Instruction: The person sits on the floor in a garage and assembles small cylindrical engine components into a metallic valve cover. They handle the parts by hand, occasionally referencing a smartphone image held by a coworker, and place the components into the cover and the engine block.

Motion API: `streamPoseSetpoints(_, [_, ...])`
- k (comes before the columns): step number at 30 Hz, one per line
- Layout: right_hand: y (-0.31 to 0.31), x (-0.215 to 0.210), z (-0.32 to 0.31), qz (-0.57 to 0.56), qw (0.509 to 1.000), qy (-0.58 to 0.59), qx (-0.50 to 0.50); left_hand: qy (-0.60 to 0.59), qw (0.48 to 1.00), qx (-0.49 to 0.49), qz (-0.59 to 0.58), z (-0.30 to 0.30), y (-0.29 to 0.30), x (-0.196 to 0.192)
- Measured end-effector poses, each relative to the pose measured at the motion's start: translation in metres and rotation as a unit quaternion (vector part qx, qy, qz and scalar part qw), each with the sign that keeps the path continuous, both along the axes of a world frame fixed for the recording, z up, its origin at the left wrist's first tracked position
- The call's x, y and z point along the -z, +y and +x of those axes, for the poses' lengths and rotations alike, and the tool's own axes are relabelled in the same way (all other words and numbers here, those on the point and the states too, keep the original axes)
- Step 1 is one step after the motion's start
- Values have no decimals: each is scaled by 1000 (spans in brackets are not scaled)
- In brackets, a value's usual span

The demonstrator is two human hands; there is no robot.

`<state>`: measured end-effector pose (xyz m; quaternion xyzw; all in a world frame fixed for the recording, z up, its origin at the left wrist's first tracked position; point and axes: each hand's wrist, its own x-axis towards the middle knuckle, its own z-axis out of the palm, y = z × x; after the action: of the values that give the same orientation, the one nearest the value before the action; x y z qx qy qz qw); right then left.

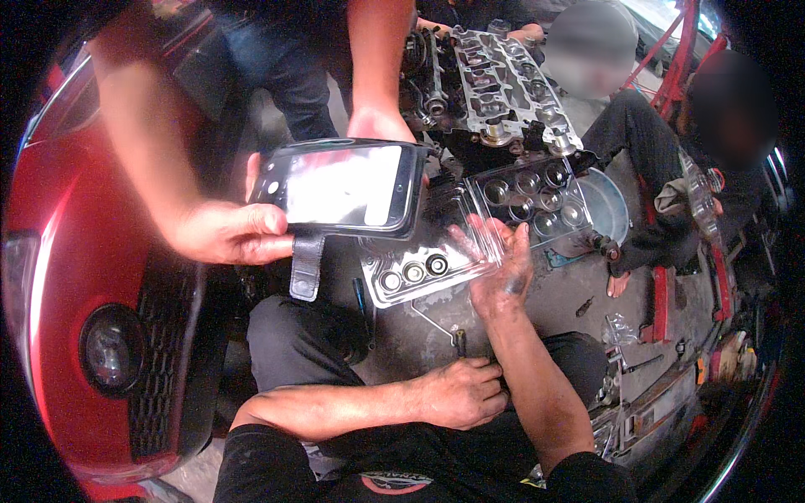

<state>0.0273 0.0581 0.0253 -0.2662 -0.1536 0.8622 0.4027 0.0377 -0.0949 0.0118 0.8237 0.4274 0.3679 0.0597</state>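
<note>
My right hand (506, 272) is raised palm up, its fingers and thumb at the right end of a clear plastic tray (390, 295). Several round metal parts (413, 271) sit in the tray's moulded pockets. My left hand (461, 394) is closed near my lap, beside my right forearm. Out of its top sticks a thin bent metal tool (432, 320) with a dark handle. Just beyond the tray, another person's two hands hold a phone (344, 189) in a dark flip case, partly over the tray's far side. The phone's screen is washed out by glare.
A second clear tray (541, 226) with round metal cups lies by the engine cylinder head (511, 84). A round basin (608, 205) stands behind it. A red car (67, 335) fills the left side. Two other people sit at the far right, near red metal stands (658, 302).
</note>
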Motion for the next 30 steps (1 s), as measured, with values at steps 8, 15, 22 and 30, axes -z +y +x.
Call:
streamPoseSetpoints(8, [6,22,-2,15,1000,18,2,16,1000,10,-19,-3,-1,0])
streamPoseSetpoints(15, [7,30,-2,-8,999,37,5,20,999,28,-10,-3,14,-10])
streamPoseSetpoints(22, [3,14,-4,-29,999,25,3,83,988,-5,-133,-3,9,-4])
streamPoseSetpoints(30, [1,-4,2,-50,998,40,17,-164,825,-231,-490,-20,3,1])
